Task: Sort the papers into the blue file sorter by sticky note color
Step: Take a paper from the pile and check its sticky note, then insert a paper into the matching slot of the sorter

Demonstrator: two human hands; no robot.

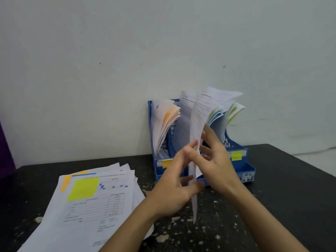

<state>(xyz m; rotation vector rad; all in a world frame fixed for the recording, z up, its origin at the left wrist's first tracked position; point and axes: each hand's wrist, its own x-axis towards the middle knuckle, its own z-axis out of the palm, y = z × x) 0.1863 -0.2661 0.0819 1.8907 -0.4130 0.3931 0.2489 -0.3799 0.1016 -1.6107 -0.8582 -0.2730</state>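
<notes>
Held sheet point(197, 124) blurred by motion, print unreadable, sticky note colour not visible. Both hands, left hand point(174, 188) and right hand point(218, 160), hide middle label of blue file sorter point(249, 171). Paper stack point(94, 206) at 8 o'clock cut off by bottom edge. Purple object point(4, 153) at 9 o'clock cropped, unidentifiable.

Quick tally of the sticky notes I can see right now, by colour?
Yellow-green: 2, one on the top sheet of the stack, one on the sorter's right front.
Orange-yellow: 2, one on the sorter's left front, one peeking from under the stack's top sheet.
Total: 4. The held sheet is edge-on, so any note on it is hidden.
</notes>
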